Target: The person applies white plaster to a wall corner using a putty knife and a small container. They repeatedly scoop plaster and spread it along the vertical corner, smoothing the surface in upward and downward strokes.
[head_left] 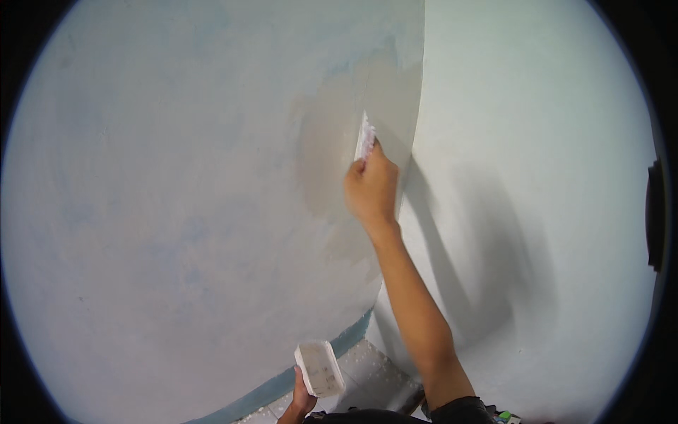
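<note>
My right hand (373,185) is raised against the left wall, its fingers closed on a putty knife (366,136) smeared with white paste. The blade's edge rests at or very near the wall, inside a damp-looking beige patch (321,141). Most of the handle is hidden in my fist. Low in the view, my left hand (302,397) grips the side of a white rectangular plastic tub (320,369). A thin greyish layer with darker smears covers the inside of the tub.
The bluish-grey wall (176,177) meets a pale white wall (537,106) at a corner just right of my hand. Along the base runs a teal band (261,391), above a speckled tiled floor (371,371). Small colourful items (507,417) lie at the lower right.
</note>
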Available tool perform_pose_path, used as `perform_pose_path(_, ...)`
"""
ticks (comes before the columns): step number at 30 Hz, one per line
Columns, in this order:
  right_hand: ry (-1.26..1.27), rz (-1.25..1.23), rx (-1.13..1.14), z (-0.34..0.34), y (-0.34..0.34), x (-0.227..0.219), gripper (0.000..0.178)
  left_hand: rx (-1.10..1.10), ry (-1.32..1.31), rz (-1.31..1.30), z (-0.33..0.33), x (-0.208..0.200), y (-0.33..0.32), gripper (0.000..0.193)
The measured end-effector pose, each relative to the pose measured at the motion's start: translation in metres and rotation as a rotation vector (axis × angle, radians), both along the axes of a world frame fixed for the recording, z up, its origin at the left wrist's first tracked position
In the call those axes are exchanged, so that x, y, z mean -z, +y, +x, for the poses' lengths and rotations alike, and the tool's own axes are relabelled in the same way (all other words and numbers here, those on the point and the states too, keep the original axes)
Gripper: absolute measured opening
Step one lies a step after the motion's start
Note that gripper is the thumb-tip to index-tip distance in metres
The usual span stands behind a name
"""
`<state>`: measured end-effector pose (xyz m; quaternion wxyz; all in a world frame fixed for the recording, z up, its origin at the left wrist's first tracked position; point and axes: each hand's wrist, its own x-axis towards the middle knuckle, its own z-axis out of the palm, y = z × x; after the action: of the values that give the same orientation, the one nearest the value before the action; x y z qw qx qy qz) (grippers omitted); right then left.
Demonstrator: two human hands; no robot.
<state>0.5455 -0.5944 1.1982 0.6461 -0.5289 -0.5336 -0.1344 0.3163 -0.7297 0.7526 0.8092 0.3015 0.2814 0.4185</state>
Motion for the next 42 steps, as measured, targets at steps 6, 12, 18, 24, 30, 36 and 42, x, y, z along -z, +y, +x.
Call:
perform_pose_path(6, -0.156, 0.171, 0.145, -0.086, 0.033, 0.02, 0.052, 0.021, -0.013, 0.0, 0.009, 0.008, 0.007, 0.079)
perform_pose_path(12, -0.058, 0.192, -0.283, -0.062, -0.063, 0.059, 0.04, 0.012, -0.016, -0.044, 0.013, 0.024, 0.001, 0.077)
perform_pose_path(18, 0.135, 0.067, -0.056, 0.065, -0.047, 0.104, 0.009, -0.013, -0.033, -0.048, 0.056, 0.102, -0.013, 0.077)
perform_pose_path(24, 0.211, -0.008, -0.081, 0.161, 0.01, 0.297, 0.005, -0.103, -0.021, -0.05, 0.14, 0.275, 0.006, 0.076)
perform_pose_path(30, 0.095, 0.011, -0.047, 0.168, 0.085, 0.45, 0.049, -0.085, -0.028, -0.021, 0.15, 0.429, 0.07, 0.075)
perform_pose_path(36, -0.292, 0.181, -0.22, 0.009, 0.066, 0.541, 0.065, -0.043, -0.043, -0.033, 0.157, 0.452, 0.088, 0.076)
perform_pose_path(42, -0.074, 0.198, -0.339, 0.083, 0.036, 0.491, 0.033, -0.043, 0.018, -0.023, 0.149, 0.451, 0.094, 0.074)
